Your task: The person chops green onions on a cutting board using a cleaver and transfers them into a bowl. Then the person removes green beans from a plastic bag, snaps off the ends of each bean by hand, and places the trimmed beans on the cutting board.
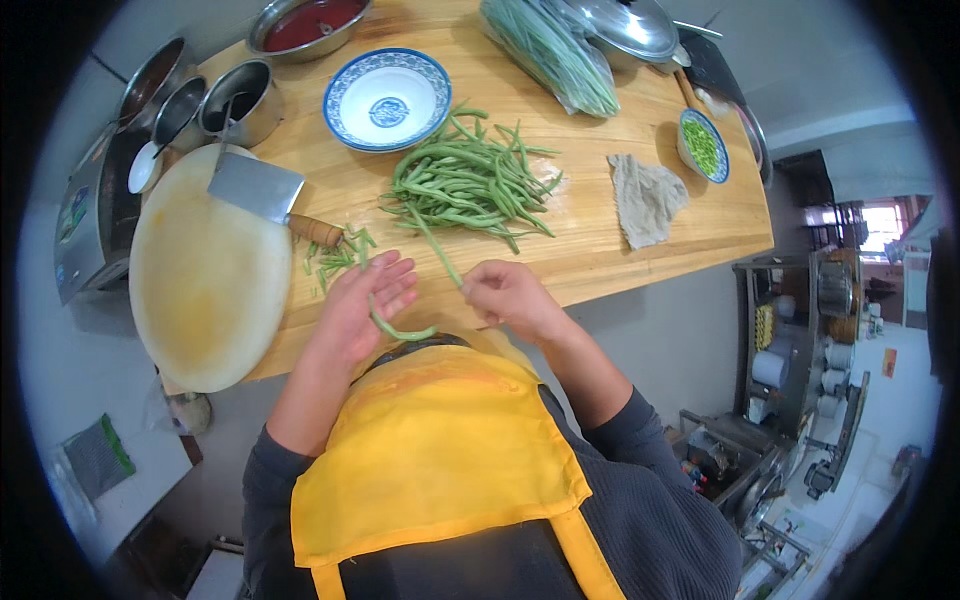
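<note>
My left hand is palm up near the table's front edge, fingers apart, with a curved green bean lying across it under the thumb. To its right, the fingers of my right hand pinch the near end of a long green bean, whose far end reaches the heap of green beans. Small cut bean pieces lie just beyond my left hand, beside the wooden handle of a cleaver. The cleaver's blade rests partly on a round white cutting board. A blue-rimmed white bowl stands behind the heap.
Metal pots and a basin of red liquid stand at the back left. A bagged bunch of green stalks, a lidded metal pot, a grey cloth and a bowl of chopped greens are on the right of the wooden table.
</note>
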Action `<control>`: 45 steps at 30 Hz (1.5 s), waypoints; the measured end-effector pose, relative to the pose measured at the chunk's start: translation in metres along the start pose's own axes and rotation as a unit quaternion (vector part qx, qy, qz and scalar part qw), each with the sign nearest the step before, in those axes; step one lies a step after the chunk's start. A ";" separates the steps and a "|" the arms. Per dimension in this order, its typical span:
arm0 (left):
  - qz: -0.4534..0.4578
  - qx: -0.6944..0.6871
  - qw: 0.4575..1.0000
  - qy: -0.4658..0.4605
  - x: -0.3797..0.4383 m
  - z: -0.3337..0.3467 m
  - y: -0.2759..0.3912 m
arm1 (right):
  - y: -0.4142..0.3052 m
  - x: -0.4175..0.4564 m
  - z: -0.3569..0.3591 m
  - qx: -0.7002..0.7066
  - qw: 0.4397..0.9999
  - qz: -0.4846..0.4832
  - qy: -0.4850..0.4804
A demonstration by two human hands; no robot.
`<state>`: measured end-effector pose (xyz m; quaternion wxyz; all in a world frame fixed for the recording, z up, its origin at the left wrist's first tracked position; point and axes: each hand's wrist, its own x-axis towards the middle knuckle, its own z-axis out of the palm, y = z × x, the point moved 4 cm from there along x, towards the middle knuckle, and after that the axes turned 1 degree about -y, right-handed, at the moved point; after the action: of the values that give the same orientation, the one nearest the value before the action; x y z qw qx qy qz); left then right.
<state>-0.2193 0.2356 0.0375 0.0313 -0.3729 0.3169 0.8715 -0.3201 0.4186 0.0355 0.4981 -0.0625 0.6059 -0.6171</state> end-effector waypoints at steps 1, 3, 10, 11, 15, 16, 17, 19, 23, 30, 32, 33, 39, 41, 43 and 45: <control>-0.005 -0.006 1.000 0.001 0.004 0.001 -0.003 | -0.010 0.000 0.012 -0.022 0.999 0.005 -0.023; 0.031 -0.038 0.999 0.000 0.003 0.010 0.002 | -0.025 0.002 0.034 -0.067 0.995 0.013 -0.069; 0.235 -0.145 0.961 -0.013 -0.006 0.010 0.033 | -0.017 0.048 0.059 -0.061 0.988 -0.018 -0.144; 0.245 -0.151 0.958 -0.011 -0.006 0.006 0.032 | -0.017 0.052 0.060 -0.072 0.987 -0.010 -0.140; 0.289 -0.112 0.948 0.071 -0.012 -0.007 0.032 | -0.021 0.072 0.057 -0.291 0.940 -0.174 -0.031; 0.285 -0.084 0.946 0.126 -0.014 -0.010 0.032 | -0.026 0.075 0.057 -0.380 0.887 -0.261 0.023; 0.280 -0.054 0.942 0.179 -0.017 -0.012 0.034 | -0.030 0.077 0.059 -0.391 0.859 -0.329 0.029; 0.276 0.028 0.929 0.246 -0.024 -0.016 0.032 | -0.055 0.065 0.075 -0.407 0.790 -0.457 0.040; 0.308 0.238 0.882 0.266 -0.033 -0.019 0.031 | -0.086 0.046 0.110 -0.424 0.765 -0.479 -0.080; 0.337 0.440 0.820 0.141 -0.039 -0.022 0.055 | -0.068 0.069 0.115 -0.551 0.705 -0.448 0.006; 0.318 0.455 0.824 0.112 -0.039 -0.022 0.058 | -0.070 0.071 0.115 -0.515 0.736 -0.437 0.049; 0.309 0.464 0.825 0.096 -0.037 -0.023 0.059 | -0.065 0.074 0.114 -0.444 0.804 -0.390 0.058; 0.226 0.158 0.960 0.035 -0.015 -0.045 0.051 | -0.037 0.095 0.112 0.002 0.981 -0.175 0.078; 0.233 -0.010 0.972 0.008 -0.017 -0.047 0.063 | -0.023 0.100 0.104 -0.195 0.946 -0.244 0.083; 0.243 -0.128 0.962 -0.012 -0.017 -0.055 0.078 | -0.023 0.100 0.105 -0.326 0.903 -0.273 0.065; 0.251 -0.190 0.949 -0.030 -0.017 -0.063 0.086 | -0.014 0.089 0.111 -0.296 0.926 -0.236 0.007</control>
<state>-0.1922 0.1339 0.0612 -0.2507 -0.2540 0.2276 0.9060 -0.2964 0.2776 0.0283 0.2929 -0.3436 0.7322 -0.5100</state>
